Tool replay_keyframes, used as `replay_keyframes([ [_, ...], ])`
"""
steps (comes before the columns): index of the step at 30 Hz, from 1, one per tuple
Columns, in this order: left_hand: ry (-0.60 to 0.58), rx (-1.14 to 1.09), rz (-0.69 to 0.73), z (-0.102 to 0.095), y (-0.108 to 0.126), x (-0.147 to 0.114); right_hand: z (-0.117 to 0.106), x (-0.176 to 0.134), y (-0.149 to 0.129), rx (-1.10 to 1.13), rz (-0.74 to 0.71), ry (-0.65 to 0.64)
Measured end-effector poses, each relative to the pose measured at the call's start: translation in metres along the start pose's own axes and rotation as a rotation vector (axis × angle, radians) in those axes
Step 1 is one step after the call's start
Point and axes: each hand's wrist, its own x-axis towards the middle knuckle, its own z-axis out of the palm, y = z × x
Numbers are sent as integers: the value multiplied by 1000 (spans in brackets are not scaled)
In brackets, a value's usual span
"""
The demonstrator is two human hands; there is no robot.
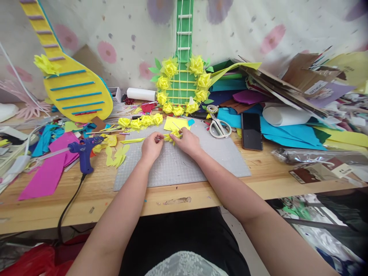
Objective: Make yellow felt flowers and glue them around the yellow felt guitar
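Over the grey cutting mat [184,168], both of my hands meet close together. A yellow paper flower [174,136] is pinched in my right hand [188,142], with its folded petals showing past the fingertips. My left hand [152,146] is closed at the flower's left side, thumb and fingers pressed on what looks like a thin stick that reaches toward the petals. Part of the flower is hidden by my fingers. Just beyond them lies a yellow paper sheet [175,123]. Loose yellow paper petals [116,156] rest left of my left hand.
A blue glue gun [85,151] stands at left, its cord over the table edge. White-handled scissors [220,128] and a phone [252,131] lie at right. Finished yellow flowers [140,122] sit behind the mat. A green paper guitar [184,73] leans against the backdrop.
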Motion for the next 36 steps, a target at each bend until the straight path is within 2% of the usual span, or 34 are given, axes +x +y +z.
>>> replay_keyframes([
  [7, -44, -253, -89, 4, -3, 3, 2, 8, 8, 51, 27, -7],
  [14, -77, -486, -170, 0, 10, 1, 3, 18, 19, 410, 67, 2],
  [19, -240, -727, -278, -7, 15, 1, -4, 15, 16, 740, 78, -152],
  [22, -269, -806, -306, -8, 18, 1, -11, 11, 12, 861, 43, -274],
  [27, -227, -817, -254, -5, 22, -2, -13, 7, 7, 1019, 84, -350],
  [36, -45, -702, -109, 3, 20, -4, -10, 7, 6, 1095, 145, -310],
])
